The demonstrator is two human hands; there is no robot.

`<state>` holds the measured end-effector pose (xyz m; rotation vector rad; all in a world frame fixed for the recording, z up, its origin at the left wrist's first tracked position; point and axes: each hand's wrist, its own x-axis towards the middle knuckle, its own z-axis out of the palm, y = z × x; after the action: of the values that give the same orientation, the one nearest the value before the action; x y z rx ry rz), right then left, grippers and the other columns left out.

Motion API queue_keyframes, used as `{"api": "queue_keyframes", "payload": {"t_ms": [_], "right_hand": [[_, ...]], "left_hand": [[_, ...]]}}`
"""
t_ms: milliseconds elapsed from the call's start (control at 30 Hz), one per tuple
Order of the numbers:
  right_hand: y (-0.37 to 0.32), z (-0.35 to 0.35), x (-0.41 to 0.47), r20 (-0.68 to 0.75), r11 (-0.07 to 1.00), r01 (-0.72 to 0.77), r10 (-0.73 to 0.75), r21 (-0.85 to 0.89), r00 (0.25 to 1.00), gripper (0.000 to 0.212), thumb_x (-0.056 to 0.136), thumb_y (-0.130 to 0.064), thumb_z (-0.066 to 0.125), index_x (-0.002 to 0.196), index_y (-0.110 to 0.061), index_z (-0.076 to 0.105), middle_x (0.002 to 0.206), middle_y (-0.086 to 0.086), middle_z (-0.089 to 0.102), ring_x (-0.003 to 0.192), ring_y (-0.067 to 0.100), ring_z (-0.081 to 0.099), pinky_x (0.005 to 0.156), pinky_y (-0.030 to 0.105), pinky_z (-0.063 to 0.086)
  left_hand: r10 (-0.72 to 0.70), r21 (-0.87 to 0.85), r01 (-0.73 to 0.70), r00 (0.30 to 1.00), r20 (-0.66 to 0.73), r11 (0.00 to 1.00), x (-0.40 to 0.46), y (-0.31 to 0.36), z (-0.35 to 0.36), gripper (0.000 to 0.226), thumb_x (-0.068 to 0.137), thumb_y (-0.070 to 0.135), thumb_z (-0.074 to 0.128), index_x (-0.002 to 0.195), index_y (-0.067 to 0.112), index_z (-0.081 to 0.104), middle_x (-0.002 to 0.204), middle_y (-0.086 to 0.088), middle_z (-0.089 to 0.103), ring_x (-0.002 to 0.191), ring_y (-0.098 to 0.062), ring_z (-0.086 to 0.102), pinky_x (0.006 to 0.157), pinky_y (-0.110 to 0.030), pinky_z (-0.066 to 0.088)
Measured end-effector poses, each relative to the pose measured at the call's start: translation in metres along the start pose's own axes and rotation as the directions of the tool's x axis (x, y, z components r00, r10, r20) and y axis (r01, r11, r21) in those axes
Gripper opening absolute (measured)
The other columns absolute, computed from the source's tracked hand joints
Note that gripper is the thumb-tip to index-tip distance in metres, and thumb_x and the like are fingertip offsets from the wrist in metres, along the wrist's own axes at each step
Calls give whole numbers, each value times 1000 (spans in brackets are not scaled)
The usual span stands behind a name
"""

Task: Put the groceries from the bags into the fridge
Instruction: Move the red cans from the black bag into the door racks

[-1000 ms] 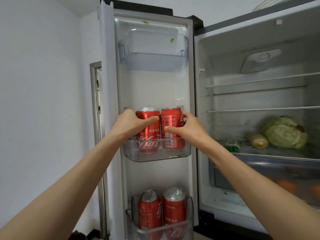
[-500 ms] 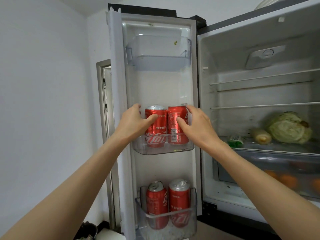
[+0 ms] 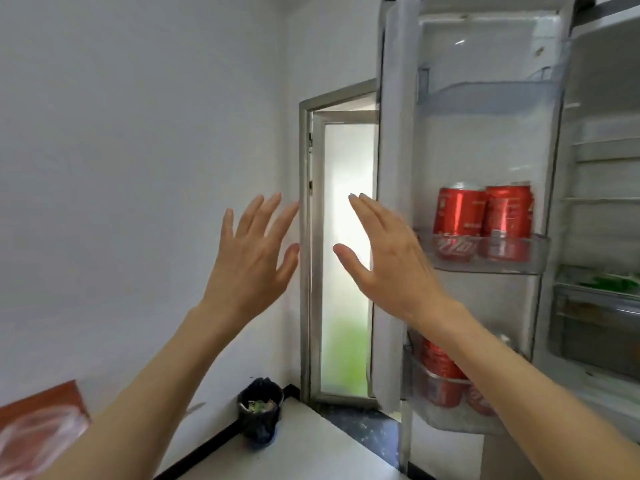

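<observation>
Head view: two red cans (image 3: 483,221) with white script, too blurred to read, stand side by side in the middle shelf (image 3: 485,256) of the fridge door (image 3: 485,140). The left hand (image 3: 251,258) and right hand (image 3: 391,265) are raised, fingers straight, grasping nothing.

Legible markings are confined to the red cans (image 3: 483,220) standing in the middle door shelf (image 3: 485,254) of the fridge door. White script lettering shows across their lower bodies through the clear shelf wall, in the manner of a cola brand mark, but blur prevents a sure reading. Small white print higher on each can is too blurred to read. The lower cans (image 3: 443,379) show no readable text.
</observation>
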<state>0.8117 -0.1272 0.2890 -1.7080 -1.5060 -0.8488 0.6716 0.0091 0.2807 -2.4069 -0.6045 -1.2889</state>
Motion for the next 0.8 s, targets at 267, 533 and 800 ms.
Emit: {"api": "queue_keyframes", "payload": {"t_ms": [267,533,800], "right_hand": [[-169,140,-56,204,946,-40,-28,321,979,65,91,-51,39,146,-20,25,152,4,30,139,19,28,114,45,25],[-330,271,-125,468,924,-82,-111,373,877,68,88,-54,30,146,-21,25,153,5,28,142,22,23,116,49,18],[-438,365,-148,623,885,-98,-237,455,745,63,94,-43,45,148,-22,21,155,3,20,144,22,14,116,48,15]], "left_hand": [[-216,168,179,948,234,969,-178,-146,-41,57,91,44,24,145,25,22,153,-8,24,142,-30,16,110,-54,5],[-512,294,422,745,426,858,-373,-269,-88,62,88,47,17,146,27,14,157,-4,13,145,-24,5,112,-51,5],[-712,424,573,543,445,701,-485,-350,-118,59,95,48,29,148,24,16,156,-5,14,145,-26,5,114,-52,8]]}}
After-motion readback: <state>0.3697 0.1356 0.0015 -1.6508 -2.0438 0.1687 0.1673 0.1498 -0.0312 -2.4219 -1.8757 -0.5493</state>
